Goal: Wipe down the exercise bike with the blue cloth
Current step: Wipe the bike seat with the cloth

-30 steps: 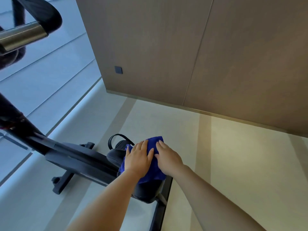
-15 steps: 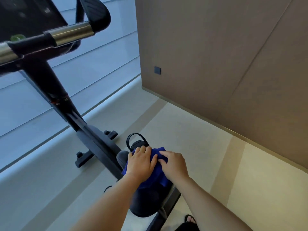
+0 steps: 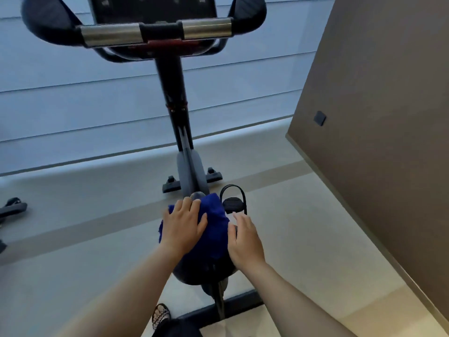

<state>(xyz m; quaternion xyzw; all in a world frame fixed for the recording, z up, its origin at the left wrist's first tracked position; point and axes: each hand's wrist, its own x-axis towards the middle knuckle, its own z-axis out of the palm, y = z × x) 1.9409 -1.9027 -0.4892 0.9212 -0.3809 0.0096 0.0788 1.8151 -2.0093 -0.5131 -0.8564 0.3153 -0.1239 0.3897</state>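
Observation:
A black exercise bike [image 3: 173, 93] stands in front of me, with its handlebars and console at the top of the view. Its saddle [image 3: 204, 271] is low in the middle, mostly covered by the blue cloth [image 3: 216, 227]. My left hand [image 3: 182, 224] lies flat on the cloth with fingers spread, pressing it onto the saddle. My right hand [image 3: 245, 239] rests on the saddle's right side at the cloth's edge, fingers apart. A black pedal [image 3: 233, 203] with a strap shows just past the cloth.
A brown wall panel [image 3: 379, 117] rises close on the right. Behind the bike runs a light window wall with a low ledge [image 3: 97, 176]. Part of another machine [image 3: 12, 210] sits at the far left. A sandalled foot [image 3: 160, 316] is near the bike's rear base bar.
The view has swung left, so the whole bike now faces me. My right hand has slid off the cloth to the saddle's right side. My left hand stays pressed on the cloth.

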